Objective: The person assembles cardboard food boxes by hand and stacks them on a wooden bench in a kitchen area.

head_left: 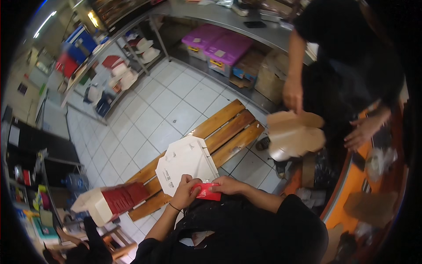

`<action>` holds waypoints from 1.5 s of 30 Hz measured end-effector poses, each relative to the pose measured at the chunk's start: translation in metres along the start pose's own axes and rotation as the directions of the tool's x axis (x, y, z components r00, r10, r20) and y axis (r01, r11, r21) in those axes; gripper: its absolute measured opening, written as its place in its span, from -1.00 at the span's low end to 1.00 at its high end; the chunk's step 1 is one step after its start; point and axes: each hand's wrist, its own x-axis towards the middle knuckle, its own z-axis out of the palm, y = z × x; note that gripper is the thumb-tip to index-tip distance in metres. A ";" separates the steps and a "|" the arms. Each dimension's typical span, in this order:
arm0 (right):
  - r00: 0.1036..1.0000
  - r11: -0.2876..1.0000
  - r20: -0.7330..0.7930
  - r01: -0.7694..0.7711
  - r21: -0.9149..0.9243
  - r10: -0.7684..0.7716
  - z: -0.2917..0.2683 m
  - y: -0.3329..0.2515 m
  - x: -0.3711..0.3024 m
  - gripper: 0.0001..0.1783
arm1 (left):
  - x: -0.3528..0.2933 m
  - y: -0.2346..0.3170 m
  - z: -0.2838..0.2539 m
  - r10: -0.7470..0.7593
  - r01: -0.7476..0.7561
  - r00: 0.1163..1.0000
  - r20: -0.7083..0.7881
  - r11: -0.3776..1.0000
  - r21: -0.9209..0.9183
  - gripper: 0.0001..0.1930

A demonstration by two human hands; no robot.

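Close to my body, a small red piece of card [208,192] with white print is held between both hands. My left hand [186,192] grips its left edge, thumb on top, and a dark band circles that wrist. My right hand [229,185] pinches the right edge. Just beyond my hands lies a stack of flat white octagonal cardboard pieces [184,163] with dark print, resting on a slatted wooden bench [228,125]. At the bench's left end sits a stack of red and white cartons [125,199], nested together.
On the right, a co-worker in black holds a brown cardboard blank [295,134] beside an orange counter [347,193]. Purple-lidded bins [226,46] stand on a shelf under the far steel table. Another person [83,244] is at lower left. White floor tiles [162,105] surround the bench.
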 end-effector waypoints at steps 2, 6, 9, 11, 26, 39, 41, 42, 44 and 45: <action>0.993 0.999 -0.108 0.038 -0.001 -0.038 0.003 0.005 -0.011 -0.67 | 0.015 0.005 -0.001 0.019 -0.005 0.992 0.124 0.994 -0.111 -0.77; 0.916 0.987 -0.383 0.067 -0.144 -0.118 0.017 0.004 -0.017 -0.68 | 0.037 0.006 -0.001 0.074 -0.059 0.982 0.173 0.994 -0.089 -0.71; 0.830 0.991 -0.542 0.093 -0.099 -0.132 0.031 -0.014 -0.028 -0.68 | 0.051 -0.001 0.001 0.080 -0.058 0.968 0.238 0.994 -0.097 -0.76; 0.798 0.996 -0.596 0.068 -0.052 -0.085 0.049 -0.024 -0.038 -0.70 | 0.060 -0.005 0.000 0.124 -0.092 0.977 0.171 0.979 -0.180 -0.81; -0.116 0.972 -0.967 -0.024 0.232 0.228 0.205 0.032 -0.058 -0.38 | 0.126 -0.077 0.057 0.315 0.764 0.541 0.780 0.204 -0.612 -0.74; 0.505 0.903 -0.773 -0.379 0.201 0.384 0.203 0.046 -0.054 -0.63 | 0.092 -0.116 0.137 -0.389 0.929 0.370 0.844 0.135 -0.345 -0.44; 0.494 0.896 -0.774 -0.392 0.209 0.397 0.193 0.055 -0.053 -0.69 | 0.088 -0.103 0.142 -0.429 0.786 0.552 0.715 0.554 -0.275 -0.45; 0.498 0.898 -0.771 -0.383 0.216 0.398 0.190 0.059 -0.054 -0.69 | 0.088 -0.093 0.145 -0.413 0.692 0.624 0.663 0.686 -0.225 -0.45; 0.610 0.864 -0.620 -0.425 0.269 0.493 0.180 0.070 -0.058 -0.71 | 0.087 -0.075 0.144 -0.066 0.335 0.723 0.688 0.904 -0.265 -0.44; 0.613 0.869 -0.623 -0.417 0.267 0.486 0.173 0.076 -0.060 -0.71 | 0.091 -0.063 0.142 -0.013 0.336 0.600 0.800 0.911 -0.238 -0.34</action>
